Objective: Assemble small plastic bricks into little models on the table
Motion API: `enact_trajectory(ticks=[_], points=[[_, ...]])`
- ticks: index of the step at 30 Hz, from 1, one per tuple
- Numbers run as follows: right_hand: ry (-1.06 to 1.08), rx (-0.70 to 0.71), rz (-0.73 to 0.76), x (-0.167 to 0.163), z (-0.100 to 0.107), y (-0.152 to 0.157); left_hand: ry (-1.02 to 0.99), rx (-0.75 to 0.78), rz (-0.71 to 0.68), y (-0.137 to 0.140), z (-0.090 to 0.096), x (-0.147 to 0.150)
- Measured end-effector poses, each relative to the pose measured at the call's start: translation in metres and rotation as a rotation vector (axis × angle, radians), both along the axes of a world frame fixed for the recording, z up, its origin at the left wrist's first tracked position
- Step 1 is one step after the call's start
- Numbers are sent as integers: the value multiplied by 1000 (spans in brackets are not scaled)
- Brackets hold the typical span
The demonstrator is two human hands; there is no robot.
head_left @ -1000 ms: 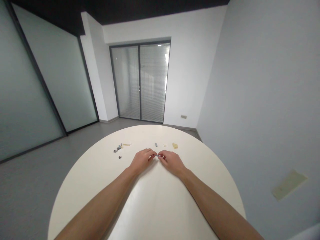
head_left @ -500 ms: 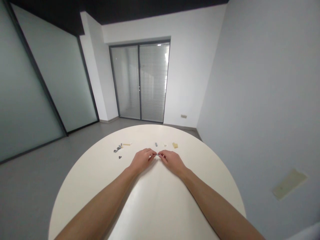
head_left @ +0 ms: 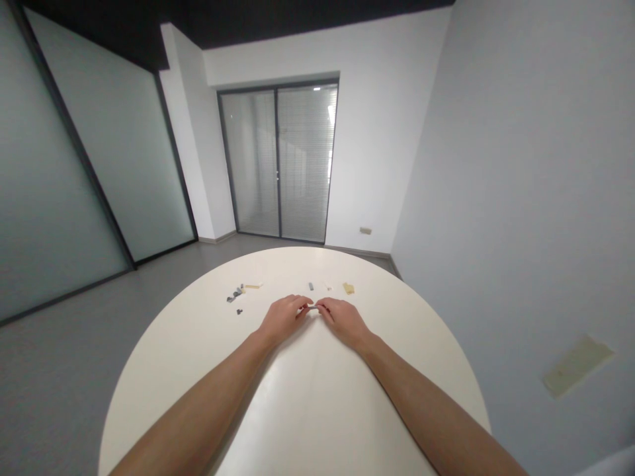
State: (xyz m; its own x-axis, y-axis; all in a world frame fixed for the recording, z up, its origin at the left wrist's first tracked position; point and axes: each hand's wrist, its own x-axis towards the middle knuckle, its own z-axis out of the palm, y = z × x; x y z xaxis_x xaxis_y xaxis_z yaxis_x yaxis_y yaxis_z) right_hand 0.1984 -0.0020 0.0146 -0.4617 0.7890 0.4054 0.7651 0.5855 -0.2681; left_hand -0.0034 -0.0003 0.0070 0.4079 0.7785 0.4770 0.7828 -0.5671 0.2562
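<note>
Over the round white table (head_left: 317, 396), my left hand (head_left: 285, 317) and my right hand (head_left: 342, 318) meet fingertip to fingertip. Between them they pinch a small thin grey piece (head_left: 312, 307), its ends covered by the fingers; its exact kind is too small to make out. Just beyond the hands lies a small grey block (head_left: 311, 286). Right of that are a tiny white piece (head_left: 328, 287) and some yellow pieces (head_left: 348, 288).
A cluster of small dark and grey pieces (head_left: 236, 293) lies at the table's back left, beside a thin yellow strip (head_left: 253, 286). Closer in sits a small dark piece (head_left: 239, 311). Beyond the table are a glass door (head_left: 278, 165) and white walls.
The fingertips have drawn slightly apart, so more of the grey piece shows between them. The pieces on the table have kept their places.
</note>
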Motion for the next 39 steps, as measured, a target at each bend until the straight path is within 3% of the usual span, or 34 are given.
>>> enact_trajectory(ticks=[39], points=[[56,33,40,0,-4,1,33,36,3,0,-1,1]])
